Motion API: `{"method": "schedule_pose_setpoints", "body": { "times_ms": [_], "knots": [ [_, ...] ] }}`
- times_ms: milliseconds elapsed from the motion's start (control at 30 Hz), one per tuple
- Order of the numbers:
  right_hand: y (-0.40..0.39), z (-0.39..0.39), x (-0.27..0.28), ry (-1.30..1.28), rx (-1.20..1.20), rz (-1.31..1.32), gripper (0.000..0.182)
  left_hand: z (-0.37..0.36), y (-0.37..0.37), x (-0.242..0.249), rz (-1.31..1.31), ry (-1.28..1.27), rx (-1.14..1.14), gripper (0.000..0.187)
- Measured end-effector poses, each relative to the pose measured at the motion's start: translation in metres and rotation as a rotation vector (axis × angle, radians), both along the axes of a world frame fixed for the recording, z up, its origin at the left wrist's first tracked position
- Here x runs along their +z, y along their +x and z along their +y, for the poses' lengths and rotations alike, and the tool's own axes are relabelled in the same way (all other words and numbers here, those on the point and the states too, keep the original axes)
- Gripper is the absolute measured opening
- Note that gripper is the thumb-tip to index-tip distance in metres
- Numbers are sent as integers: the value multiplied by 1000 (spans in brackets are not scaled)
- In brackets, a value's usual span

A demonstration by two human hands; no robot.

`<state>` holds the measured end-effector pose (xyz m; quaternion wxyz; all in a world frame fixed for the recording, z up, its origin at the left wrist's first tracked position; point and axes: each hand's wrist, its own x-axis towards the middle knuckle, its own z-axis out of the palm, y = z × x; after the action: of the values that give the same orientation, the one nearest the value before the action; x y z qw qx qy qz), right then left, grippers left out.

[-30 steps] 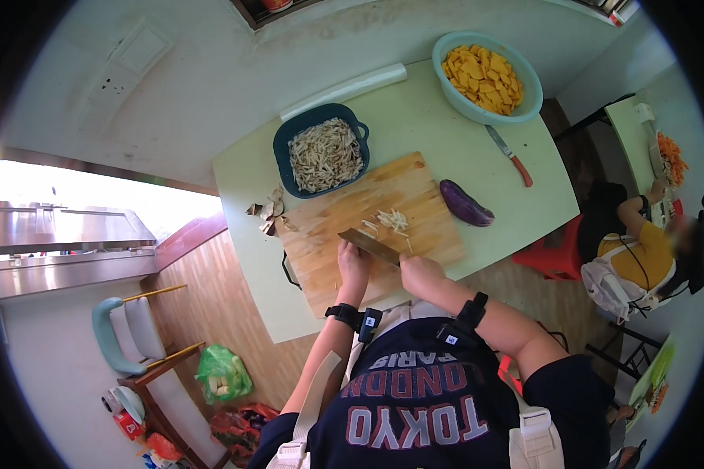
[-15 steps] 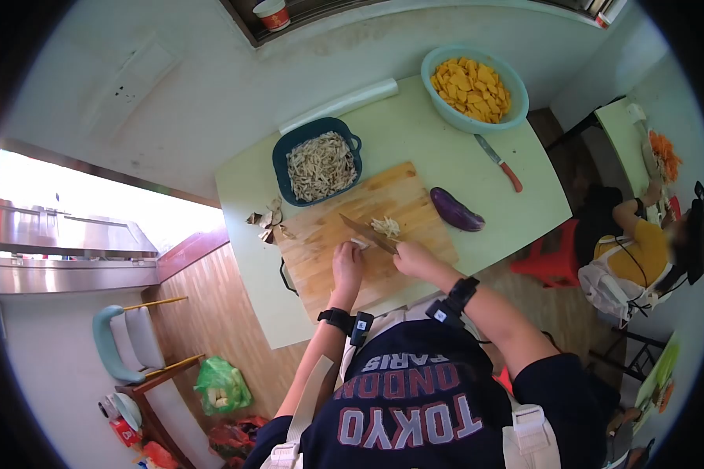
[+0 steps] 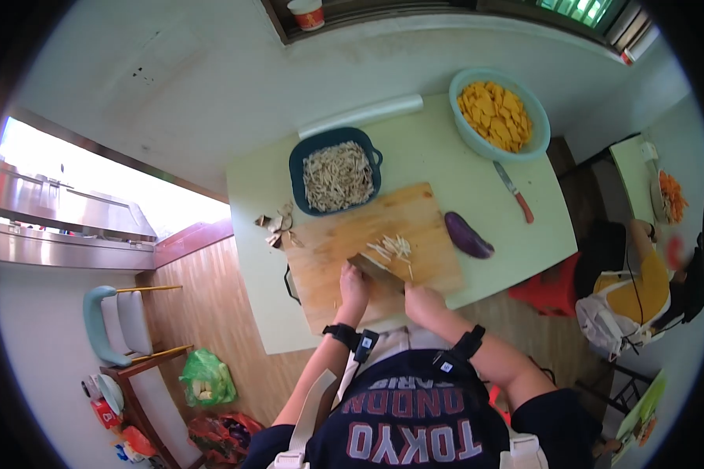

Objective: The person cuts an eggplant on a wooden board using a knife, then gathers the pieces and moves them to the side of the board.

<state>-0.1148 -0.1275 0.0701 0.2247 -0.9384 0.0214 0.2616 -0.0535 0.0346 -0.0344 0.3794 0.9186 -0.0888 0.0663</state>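
My right hand (image 3: pixel 425 302) is closed around the handle of a kitchen knife (image 3: pixel 377 270), whose broad blade lies across the cutting board (image 3: pixel 328 234). My left hand (image 3: pixel 353 288) has its fingers curled close behind the blade tip. Whatever those fingers press on is hidden by the blade and the hand. Thin pale strips (image 3: pixel 391 248) lie scattered on the board just beyond the knife. A dark blue basket (image 3: pixel 297 176) full of similar greyish-white strips (image 3: pixel 338 176) stands past the board's far edge. To the board's right rests a whole purple eggplant (image 3: pixel 468 236).
On the pale green table (image 3: pixel 250 305), a light blue basin (image 3: pixel 538 152) holds orange slices. A red-handled knife (image 3: pixel 515 193) lies below it. Mushroom-like scraps (image 3: pixel 274 225) sit left of the board. A plastic roll (image 3: pixel 360 116) lies along the wall. Another person (image 3: pixel 630 289) works at the right.
The clumped pale strips are now spread out. My hands and knife have shifted toward the board's near side. The whole view has moved slightly, and the person at the right has changed posture.
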Motion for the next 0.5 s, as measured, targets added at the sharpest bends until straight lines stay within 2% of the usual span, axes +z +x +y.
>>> {"method": "schedule_pose_setpoints", "body": {
  "times_ms": [100, 200, 267, 300, 500],
  "knots": [
    [14, 11, -20, 65, -8, 15, 26, 4, -10, -2, 80, -28, -18, 21],
    [35, 14, -22, 88, -14, -49, 25, -2, 3, 10, 11, -89, -52, 18],
    [36, 11, -22, 84, -15, -68, 24, -1, 0, 19, 125, -33, -20, 9],
    [37, 2, -21, 108, -12, -36, 22, -2, 0, 21, 90, -156, -45, 5],
    [12, -22, 2, 71, -31, -52, 21, -1, -1, 27, -20, -184, -53, 9]
  ]
}}
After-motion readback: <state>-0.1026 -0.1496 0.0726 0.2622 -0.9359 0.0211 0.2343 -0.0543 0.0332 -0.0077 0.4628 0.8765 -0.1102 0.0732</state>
